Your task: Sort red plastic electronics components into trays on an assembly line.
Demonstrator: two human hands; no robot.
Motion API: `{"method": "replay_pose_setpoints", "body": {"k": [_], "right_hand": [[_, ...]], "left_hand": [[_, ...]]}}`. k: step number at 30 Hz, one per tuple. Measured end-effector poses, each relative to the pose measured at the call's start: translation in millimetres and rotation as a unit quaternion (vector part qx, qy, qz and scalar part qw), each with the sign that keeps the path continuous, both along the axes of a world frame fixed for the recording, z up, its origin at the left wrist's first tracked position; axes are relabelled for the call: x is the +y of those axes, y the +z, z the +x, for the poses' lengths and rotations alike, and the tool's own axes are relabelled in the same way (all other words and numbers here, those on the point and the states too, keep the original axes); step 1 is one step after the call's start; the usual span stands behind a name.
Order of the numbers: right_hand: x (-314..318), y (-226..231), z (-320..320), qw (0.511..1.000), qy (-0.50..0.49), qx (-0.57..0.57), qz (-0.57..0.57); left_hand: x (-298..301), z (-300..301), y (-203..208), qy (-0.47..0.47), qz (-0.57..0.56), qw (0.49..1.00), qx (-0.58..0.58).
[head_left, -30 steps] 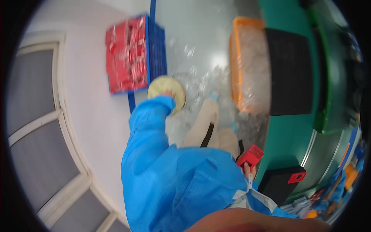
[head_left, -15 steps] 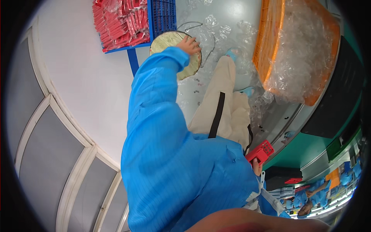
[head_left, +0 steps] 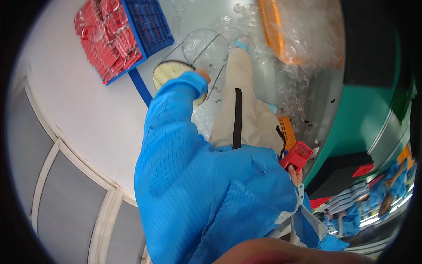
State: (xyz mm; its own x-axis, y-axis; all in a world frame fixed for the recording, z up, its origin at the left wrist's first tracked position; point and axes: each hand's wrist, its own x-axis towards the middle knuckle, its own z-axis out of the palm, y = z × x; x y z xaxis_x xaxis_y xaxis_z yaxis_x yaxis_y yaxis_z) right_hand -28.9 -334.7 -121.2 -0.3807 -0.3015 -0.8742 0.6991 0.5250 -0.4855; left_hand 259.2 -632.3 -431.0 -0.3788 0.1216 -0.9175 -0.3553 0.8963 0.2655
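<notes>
My left hand (head_left: 202,75), at the end of a blue sleeve, is closed on the edge of a round stool (head_left: 169,71) with a yellowish seat and thin dark metal legs. The stool is tilted, so its legs and ring show beyond the seat. My sleeve and hand cover part of the seat, and most of the fingers are hidden. At my right side, my right hand (head_left: 296,177) grips a red plastic part (head_left: 297,157) with a grid of square holes at one end.
A blue crate (head_left: 147,26) with many bagged red parts (head_left: 107,37) stands at the far left. An orange basket (head_left: 271,31) heaped with clear plastic bags (head_left: 310,33) is at the far right. Loose bags litter the floor. Green surfaces and other people in blue (head_left: 351,220) are at right.
My left hand has gone from lying on the seat to gripping its edge, and the stool has tilted, showing its legs. The view has swung right. The red part stays in my right hand.
</notes>
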Motion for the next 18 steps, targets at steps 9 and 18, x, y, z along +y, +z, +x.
{"method": "replay_pose_setpoints", "body": {"k": [9, 18], "right_hand": [[156, -13, -12, 0.990, -0.127, 0.034, -0.044], [173, -37, -45, 0.986, -0.166, 0.008, 0.015]], "left_hand": [[148, -37, 39, 0.051, 0.001, 0.999, 0.008], [229, -113, -4, 0.079, 0.117, 0.987, 0.077]]}}
